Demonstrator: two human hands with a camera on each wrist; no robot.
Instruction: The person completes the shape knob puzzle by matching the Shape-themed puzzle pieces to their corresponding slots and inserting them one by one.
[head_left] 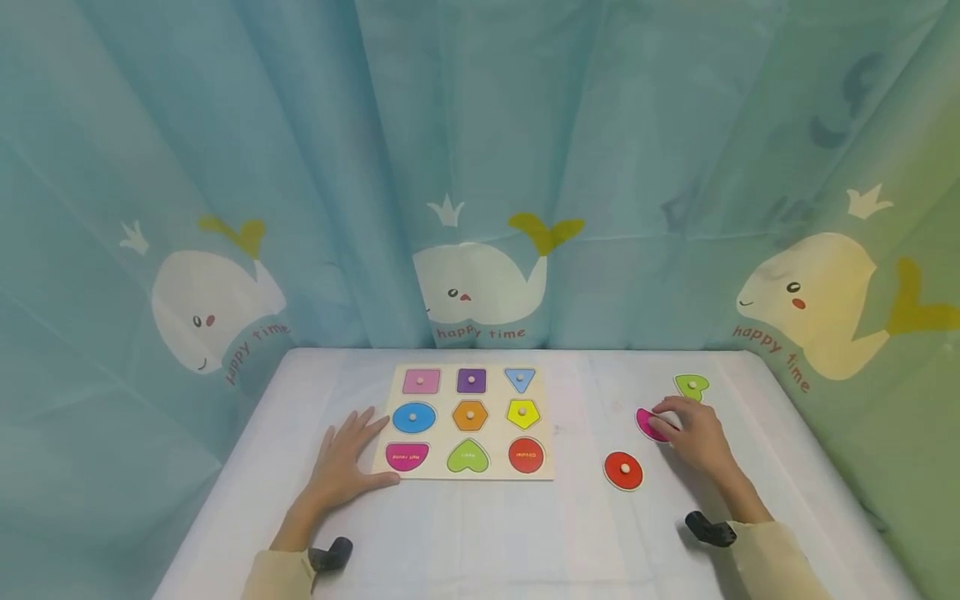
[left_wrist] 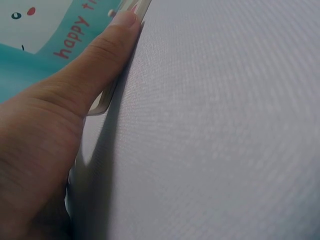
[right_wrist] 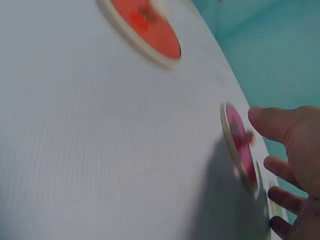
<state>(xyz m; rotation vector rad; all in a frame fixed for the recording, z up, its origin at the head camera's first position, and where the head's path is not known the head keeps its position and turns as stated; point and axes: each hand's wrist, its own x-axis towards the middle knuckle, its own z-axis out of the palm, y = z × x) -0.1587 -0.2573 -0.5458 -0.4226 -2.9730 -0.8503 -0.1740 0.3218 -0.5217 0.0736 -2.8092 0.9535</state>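
The wooden shape puzzle board [head_left: 442, 469] lies on the table in the head view. My left hand [head_left: 341, 460] spreads its fingers along the board's left side. In the left wrist view the straight thumb [left_wrist: 102, 52] rests at the board's edge. My right hand [head_left: 699, 437] hovers over a magenta half-round piece [head_left: 643, 423]. In the right wrist view this piece [right_wrist: 234, 125] lies with its knob up, and the thumb and fingers are apart around the knob, gripping nothing. The green heart piece [head_left: 686, 383] lies just beyond that hand.
A red round piece [head_left: 615, 482] with a white knob lies between the board and my right hand. Knobbed pieces sit in the board's two far rows; its near row shows printed shapes without knobs. A whale-print curtain [head_left: 480, 167] hangs behind the table [head_left: 480, 542].
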